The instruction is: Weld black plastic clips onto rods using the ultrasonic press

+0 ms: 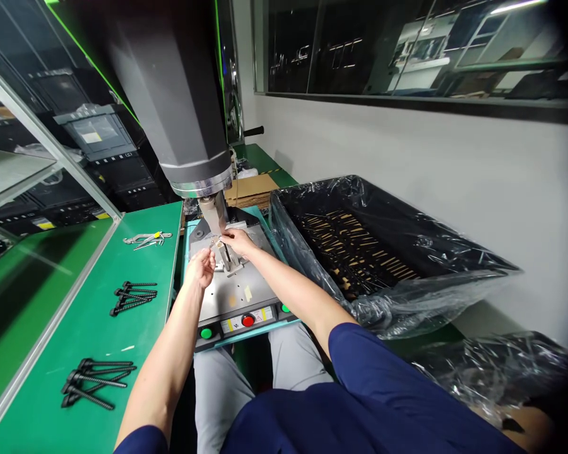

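Both of my hands are at the metal fixture [228, 257] on the base plate of a benchtop press, under its tapered metal tool head [213, 214]. My right hand [239, 243] reaches to the fixture's top, thumb and fingertips pinched together just below the tool tip. A small part seems to sit at those fingertips, too small to make out. To the left of the fixture, my left hand [202, 267] is raised with its fingers curled in and the thumb against them. Whatever it pinches, if anything, is hidden.
Front panel: red button [248, 320], green buttons [206, 333]. On the green table [99, 340] at left lie two groups of black ribbed bolt-like parts [135, 297] and some hand tools [147, 239]. A plastic-lined bin [312, 277] holds many dark parts at right. Cardboard sheets [250, 186] lie behind.
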A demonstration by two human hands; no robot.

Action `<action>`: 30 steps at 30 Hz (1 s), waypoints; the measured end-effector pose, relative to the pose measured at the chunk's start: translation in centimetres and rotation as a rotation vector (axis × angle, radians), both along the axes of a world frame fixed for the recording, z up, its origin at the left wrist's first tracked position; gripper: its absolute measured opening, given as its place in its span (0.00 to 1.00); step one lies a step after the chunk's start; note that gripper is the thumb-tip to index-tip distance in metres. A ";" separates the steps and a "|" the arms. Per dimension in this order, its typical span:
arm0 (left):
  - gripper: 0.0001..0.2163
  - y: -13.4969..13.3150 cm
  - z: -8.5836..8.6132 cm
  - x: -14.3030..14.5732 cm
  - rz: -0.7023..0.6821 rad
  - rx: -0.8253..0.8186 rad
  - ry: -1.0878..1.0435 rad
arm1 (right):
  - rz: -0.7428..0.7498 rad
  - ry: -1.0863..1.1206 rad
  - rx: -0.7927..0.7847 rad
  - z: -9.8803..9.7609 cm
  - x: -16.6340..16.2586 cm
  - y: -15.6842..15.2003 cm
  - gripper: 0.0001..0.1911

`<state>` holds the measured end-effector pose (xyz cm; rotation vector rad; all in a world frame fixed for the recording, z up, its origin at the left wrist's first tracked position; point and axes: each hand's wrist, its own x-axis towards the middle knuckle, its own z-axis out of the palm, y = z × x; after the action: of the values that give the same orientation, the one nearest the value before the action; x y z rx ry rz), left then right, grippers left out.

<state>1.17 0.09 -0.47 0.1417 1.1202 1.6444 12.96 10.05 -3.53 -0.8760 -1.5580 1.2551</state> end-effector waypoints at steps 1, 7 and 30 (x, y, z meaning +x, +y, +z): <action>0.06 0.0 0.0 0.0 -0.001 0.000 0.001 | -0.024 0.006 0.000 -0.2 -0.2 0.0 0.06; 0.06 0.0 -0.1 0.2 -0.007 -0.005 0.012 | -0.236 -0.032 -0.016 -1.1 -1.3 -0.6 0.11; 0.10 -0.4 -2.5 -0.4 0.019 -0.012 0.189 | -0.021 0.352 -0.587 -2.1 2.4 -3.2 0.20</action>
<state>0.74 -0.32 -2.98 0.2844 1.2771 1.6665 15.36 6.80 -5.64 -0.9568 -0.9076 1.7817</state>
